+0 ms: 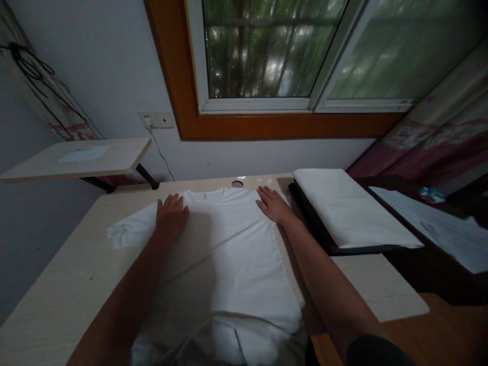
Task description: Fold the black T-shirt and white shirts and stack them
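Note:
A white T-shirt (244, 254) lies spread on the pale wooden table (76, 259), its collar toward the wall and its lower part bunched at the near edge. My left hand (171, 213) rests flat on the shirt's left shoulder, fingers stretched out. On the right shoulder my right hand (273, 204) lies palm down with its fingers extended, hiding part of the sleeve there. The left sleeve (131, 229) sticks out past my left hand, with some folds at its end. A few creases run across the shirt's front.
At the right stands a white folded cloth (354, 208) on a black flat object (312, 218). A raised shelf (41, 157) holding a paper (84, 154) is at the left. Behind the table are a cable hole (237, 184), a wall socket (156, 120) and a window (267, 61).

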`<state>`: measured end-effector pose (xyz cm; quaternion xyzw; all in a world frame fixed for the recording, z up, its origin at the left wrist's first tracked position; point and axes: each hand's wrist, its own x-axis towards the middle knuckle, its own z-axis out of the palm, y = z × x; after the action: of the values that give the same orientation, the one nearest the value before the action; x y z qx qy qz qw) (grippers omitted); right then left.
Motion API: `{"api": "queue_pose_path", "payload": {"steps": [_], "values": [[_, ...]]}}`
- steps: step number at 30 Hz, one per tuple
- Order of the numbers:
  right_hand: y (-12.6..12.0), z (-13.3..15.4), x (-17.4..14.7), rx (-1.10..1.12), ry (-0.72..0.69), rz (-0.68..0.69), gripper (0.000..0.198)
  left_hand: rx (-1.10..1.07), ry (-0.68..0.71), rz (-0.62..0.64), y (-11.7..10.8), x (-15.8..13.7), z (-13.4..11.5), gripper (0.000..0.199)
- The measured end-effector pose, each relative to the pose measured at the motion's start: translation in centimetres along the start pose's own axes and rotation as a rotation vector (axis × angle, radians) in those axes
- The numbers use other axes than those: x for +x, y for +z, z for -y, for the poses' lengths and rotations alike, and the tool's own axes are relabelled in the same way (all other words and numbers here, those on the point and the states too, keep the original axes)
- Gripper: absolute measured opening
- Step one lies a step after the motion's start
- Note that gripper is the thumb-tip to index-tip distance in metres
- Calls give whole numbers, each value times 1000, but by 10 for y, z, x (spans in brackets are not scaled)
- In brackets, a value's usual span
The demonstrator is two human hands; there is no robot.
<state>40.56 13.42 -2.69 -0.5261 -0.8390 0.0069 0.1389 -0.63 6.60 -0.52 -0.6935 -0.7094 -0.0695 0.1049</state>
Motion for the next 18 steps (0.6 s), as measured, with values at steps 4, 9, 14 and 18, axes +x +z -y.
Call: {"api": "queue_pose_path", "payload": {"steps": [4, 9, 14, 18], "values": [[0, -2, 0, 7, -13, 0, 59, -72, 42, -69, 11, -7, -20, 50], [0, -5, 1, 7, -18, 22, 59, -91, 41, -58, 17, -12, -21, 56], [-6, 2, 6, -1, 29, 35, 55, -69, 11, -52, 16, -13, -24, 59], [-13, 35, 15, 46, 17, 28, 58, -55, 23, -51, 18, -13, -25, 60]]}}
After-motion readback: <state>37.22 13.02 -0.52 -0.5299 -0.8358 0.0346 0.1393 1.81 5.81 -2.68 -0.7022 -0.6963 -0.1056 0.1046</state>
